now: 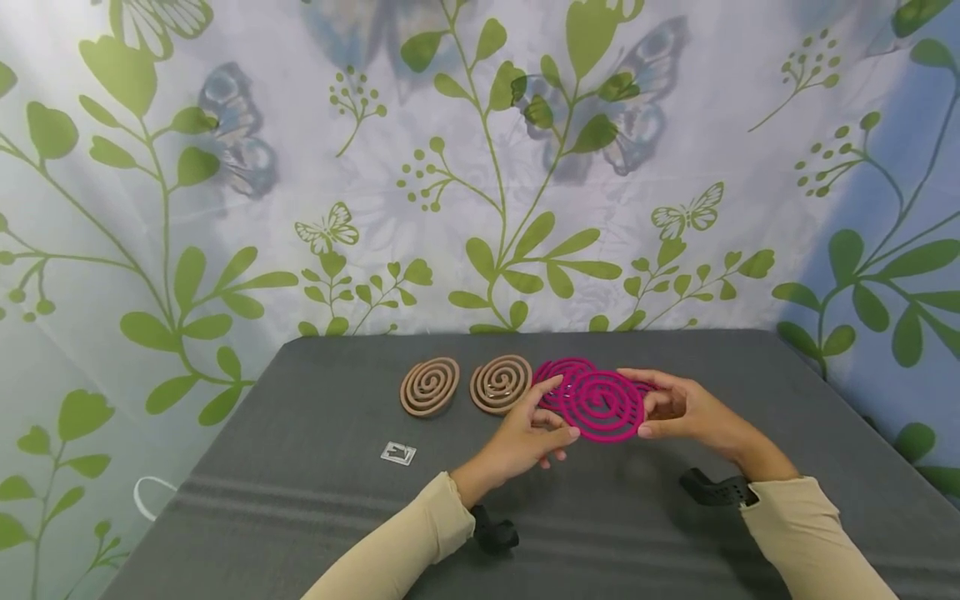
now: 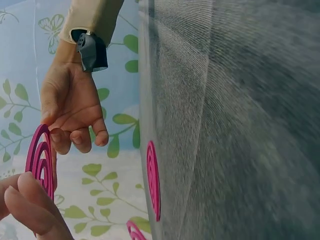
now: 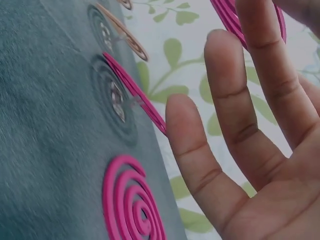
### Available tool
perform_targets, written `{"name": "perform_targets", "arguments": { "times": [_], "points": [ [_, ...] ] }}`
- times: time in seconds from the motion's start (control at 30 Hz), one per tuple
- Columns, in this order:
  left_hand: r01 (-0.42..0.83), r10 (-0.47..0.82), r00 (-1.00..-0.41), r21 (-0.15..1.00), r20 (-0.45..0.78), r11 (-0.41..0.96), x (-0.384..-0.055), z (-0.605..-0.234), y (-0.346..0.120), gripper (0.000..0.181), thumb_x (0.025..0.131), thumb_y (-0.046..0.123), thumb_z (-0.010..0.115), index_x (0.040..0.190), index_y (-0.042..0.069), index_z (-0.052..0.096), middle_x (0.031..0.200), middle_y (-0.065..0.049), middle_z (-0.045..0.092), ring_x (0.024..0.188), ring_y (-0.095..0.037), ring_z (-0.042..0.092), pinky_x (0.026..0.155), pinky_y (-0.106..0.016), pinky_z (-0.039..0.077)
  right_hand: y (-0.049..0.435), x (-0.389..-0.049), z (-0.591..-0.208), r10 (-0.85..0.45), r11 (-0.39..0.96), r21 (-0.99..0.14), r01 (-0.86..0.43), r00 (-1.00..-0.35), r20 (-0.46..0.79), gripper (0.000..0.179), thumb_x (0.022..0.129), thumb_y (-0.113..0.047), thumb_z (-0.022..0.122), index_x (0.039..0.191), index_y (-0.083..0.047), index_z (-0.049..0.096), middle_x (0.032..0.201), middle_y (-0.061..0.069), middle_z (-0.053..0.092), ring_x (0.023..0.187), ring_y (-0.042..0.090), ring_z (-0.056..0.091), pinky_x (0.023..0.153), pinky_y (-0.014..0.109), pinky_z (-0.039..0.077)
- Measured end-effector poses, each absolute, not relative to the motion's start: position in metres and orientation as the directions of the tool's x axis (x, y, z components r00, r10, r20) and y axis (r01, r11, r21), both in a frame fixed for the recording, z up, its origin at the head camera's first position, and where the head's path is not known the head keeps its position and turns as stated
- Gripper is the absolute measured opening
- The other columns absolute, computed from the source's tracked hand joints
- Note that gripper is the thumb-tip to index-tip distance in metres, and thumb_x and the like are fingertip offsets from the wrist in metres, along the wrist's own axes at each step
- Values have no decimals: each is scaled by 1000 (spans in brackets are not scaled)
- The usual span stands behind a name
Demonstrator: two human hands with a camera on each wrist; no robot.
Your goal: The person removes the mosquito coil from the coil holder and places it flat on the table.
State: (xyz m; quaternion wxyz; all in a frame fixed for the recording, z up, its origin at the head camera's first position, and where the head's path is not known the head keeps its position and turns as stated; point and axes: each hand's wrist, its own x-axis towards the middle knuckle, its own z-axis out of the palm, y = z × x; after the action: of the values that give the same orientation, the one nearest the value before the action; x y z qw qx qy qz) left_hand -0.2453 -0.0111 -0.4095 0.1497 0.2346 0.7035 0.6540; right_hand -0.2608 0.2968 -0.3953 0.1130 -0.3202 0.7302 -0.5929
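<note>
Raised over the table, a pink mosquito coil (image 1: 602,403) is held upright, its spiral face toward me. My left hand (image 1: 517,437) pinches its left edge between thumb and fingers. At the opposite edge my right hand (image 1: 697,417) grips it with thumb and forefinger, the other fingers looser, as the right wrist view shows. Behind it, a second pink coil (image 1: 553,373) stands tilted on a small metal stand (image 3: 118,101). A third pink coil (image 3: 134,200) lies flat on the table, mostly hidden behind my right hand in the head view.
Two brown mosquito coils (image 1: 431,387) (image 1: 501,385) sit left of the pink ones; the nearer is propped on a metal stand. A flat silver stand (image 1: 398,452) lies on the grey table (image 1: 300,500). A leaf-patterned curtain (image 1: 480,167) hangs along the back edge.
</note>
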Motion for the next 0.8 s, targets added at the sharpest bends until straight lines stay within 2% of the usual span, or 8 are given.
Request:
{"name": "perform_targets", "arguments": {
  "times": [0.17, 0.33, 0.6, 0.8],
  "points": [
    [107, 519, -850, 994, 87, 8, -246, -410, 3, 75, 105, 8, 72, 170, 19, 35, 94, 4, 71, 68, -10, 65, 58, -22, 50, 309, -262, -394, -623, 67, -944, -323, -753, 214, 72, 98, 12, 69, 163, -8, 45, 98, 2, 76, 95, 24, 76, 81, 34, 62],
    [87, 488, -870, 996, 76, 0, -244, -410, 19, 75, 104, 8, 73, 169, 21, 38, 92, 4, 70, 68, -11, 65, 57, -22, 50, 321, -264, -401, -621, 70, -951, -301, -759, 195, 74, 99, 12, 68, 162, -23, 50, 100, 2, 76, 93, 24, 76, 81, 35, 63],
    [46, 472, -881, 999, 39, 4, -249, -421, 44, 75, 104, 10, 74, 169, 20, 38, 93, 5, 72, 66, -8, 66, 56, -20, 50, 343, -265, -413, -574, 136, -960, -244, -809, 125, 71, 102, 7, 67, 154, -39, 53, 101, 2, 76, 92, 25, 75, 82, 36, 60],
    [5, 449, -894, 1000, 4, 1, -254, -428, 59, 74, 103, 10, 75, 168, 20, 40, 93, 6, 72, 64, -7, 64, 57, -19, 49, 356, -271, -421, -592, 112, -970, -215, -798, 109, 72, 103, 7, 64, 151, -45, 54, 104, 2, 76, 93, 20, 75, 84, 36, 60]
  ]
}}
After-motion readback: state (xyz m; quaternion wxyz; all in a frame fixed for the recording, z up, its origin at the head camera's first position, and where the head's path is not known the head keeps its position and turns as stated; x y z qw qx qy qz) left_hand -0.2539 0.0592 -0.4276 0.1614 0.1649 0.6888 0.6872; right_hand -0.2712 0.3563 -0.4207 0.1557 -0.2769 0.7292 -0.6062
